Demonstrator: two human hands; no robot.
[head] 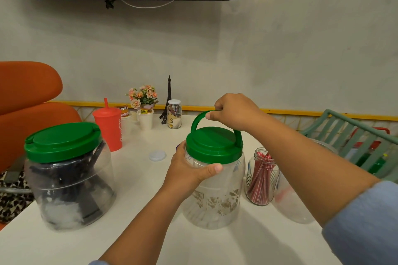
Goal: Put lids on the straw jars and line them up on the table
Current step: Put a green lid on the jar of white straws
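A clear plastic jar (213, 198) with pale straws stands at the middle of the white table (140, 232). Its green lid (212, 146) is on, and the lid's green handle (199, 119) is raised. My left hand (189, 170) grips the jar just under the lid. My right hand (234, 112) holds the top of the handle. At the left stands a second clear jar (71, 187) with black straws under a green lid (62, 141). A small glass jar (261, 178) of red straws stands lidless to the right. A small clear lid (157, 155) lies behind.
Another clear plastic jar (295, 200) sits at the right, partly behind my right arm. A red cup (108, 129), paper cups, flowers (143, 97), a tower figurine (168, 101) and a small glass jar (174, 114) line the back. A green chair (355, 142) stands right, an orange seat (28, 101) left.
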